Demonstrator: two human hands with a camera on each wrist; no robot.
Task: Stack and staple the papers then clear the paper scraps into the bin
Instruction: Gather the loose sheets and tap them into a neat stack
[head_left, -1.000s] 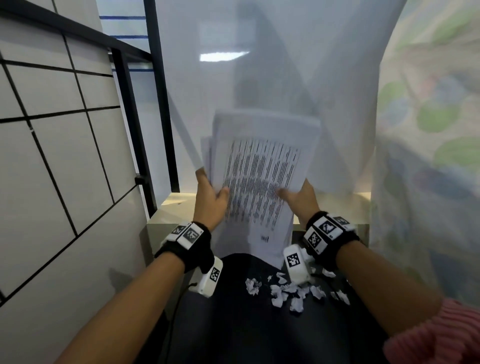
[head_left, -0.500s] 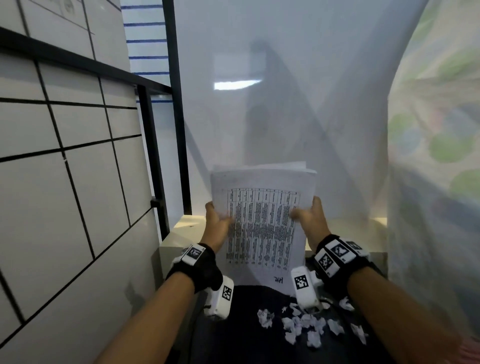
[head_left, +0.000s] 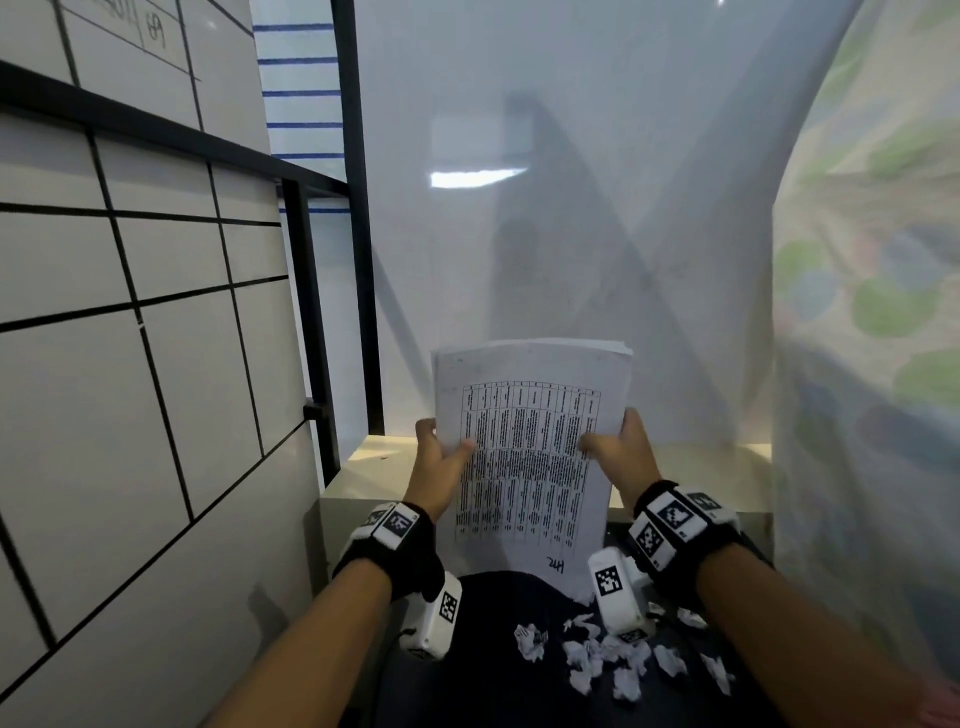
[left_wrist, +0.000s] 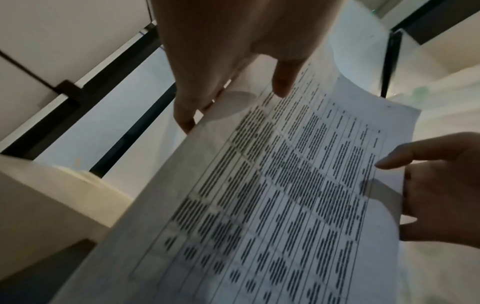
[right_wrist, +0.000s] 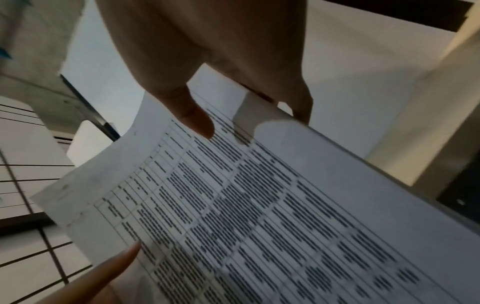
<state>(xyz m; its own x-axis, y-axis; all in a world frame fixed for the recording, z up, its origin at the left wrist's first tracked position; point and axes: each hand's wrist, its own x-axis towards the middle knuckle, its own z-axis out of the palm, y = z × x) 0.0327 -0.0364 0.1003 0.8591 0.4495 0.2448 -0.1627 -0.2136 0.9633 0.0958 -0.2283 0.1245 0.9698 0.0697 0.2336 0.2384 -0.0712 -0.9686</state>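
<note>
Papers (head_left: 524, 457): a stack with a printed table on its front sheet, held upright above the dark table (head_left: 483, 675), its lower edge near the tabletop.
Left hand (head_left: 439, 462): grip holding the stack's left edge, thumb on the front sheet, fingers behind.
Right hand (head_left: 621, 449): grip holding the right edge the same way.
Paper scraps (head_left: 602, 654): crumpled white bits scattered on the table below the right wrist.
</note>
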